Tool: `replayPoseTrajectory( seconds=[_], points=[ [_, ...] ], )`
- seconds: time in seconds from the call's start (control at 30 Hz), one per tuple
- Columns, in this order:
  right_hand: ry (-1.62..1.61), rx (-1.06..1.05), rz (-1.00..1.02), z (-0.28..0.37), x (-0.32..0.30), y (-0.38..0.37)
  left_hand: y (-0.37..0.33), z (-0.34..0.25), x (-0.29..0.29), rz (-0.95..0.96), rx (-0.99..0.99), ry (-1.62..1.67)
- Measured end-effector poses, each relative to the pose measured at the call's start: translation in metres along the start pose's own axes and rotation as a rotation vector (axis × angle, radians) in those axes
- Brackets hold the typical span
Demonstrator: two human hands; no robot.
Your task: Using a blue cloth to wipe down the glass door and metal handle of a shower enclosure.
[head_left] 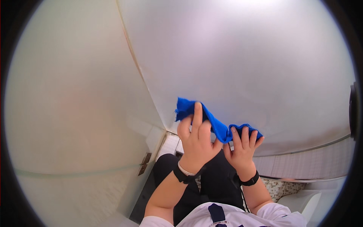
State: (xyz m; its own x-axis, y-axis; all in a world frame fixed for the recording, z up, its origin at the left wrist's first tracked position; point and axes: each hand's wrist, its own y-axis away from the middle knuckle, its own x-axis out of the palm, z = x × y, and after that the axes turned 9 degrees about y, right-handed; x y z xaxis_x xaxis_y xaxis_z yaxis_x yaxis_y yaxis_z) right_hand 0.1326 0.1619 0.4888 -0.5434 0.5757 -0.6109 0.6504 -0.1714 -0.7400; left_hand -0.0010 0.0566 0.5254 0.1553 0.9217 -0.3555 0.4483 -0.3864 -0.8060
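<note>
A bright blue cloth point(216, 125) lies bunched and twisted against a pale frosted panel point(249, 64). My left hand point(197, 140) holds its left part, index finger stretched up over the fabric and the other fingers bent. One ragged corner of the cloth sticks out past those fingers. To the right and a little lower, my right hand point(243, 151) grips the other end, fingers spread over it and pressing toward the panel. Between the two hands the fabric runs in a narrow fold. What lies under the fingertips is hidden.
A greenish glass panel point(75, 102) stands at the left, with a metal hinge point(144, 164) low on its edge. At the far right rim is a dark fitting point(353, 111). Mosaic tiles point(281, 187) and a white curved fixture point(307, 202) show at the lower right.
</note>
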Motion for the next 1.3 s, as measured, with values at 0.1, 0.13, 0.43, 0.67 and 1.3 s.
replayPoseTrajectory(
  seconds=[0.1, 0.13, 0.43, 0.67, 1.3],
  points=[
    [0.01, -0.004, -0.037, -0.003, 0.008, 0.004, -0.003, 0.002, 0.006, -0.041, 0.078, -0.07],
    [0.007, -0.007, -0.028, -0.003, 0.006, 0.004, -0.011, 0.001, 0.003, -0.062, 0.088, -0.058],
    [0.017, -0.022, -0.034, -0.005, 0.011, 0.007, -0.012, 0.001, -0.001, -0.044, 0.069, -0.081],
    [0.034, -0.033, -0.066, -0.005, 0.013, 0.008, 0.002, -0.005, 0.005, -0.046, -0.027, -0.007],
    [-0.304, -0.29, -0.233, 0.063, -0.007, -0.107, 0.014, 0.018, -0.036, -0.155, -0.406, 0.106]
  ],
)
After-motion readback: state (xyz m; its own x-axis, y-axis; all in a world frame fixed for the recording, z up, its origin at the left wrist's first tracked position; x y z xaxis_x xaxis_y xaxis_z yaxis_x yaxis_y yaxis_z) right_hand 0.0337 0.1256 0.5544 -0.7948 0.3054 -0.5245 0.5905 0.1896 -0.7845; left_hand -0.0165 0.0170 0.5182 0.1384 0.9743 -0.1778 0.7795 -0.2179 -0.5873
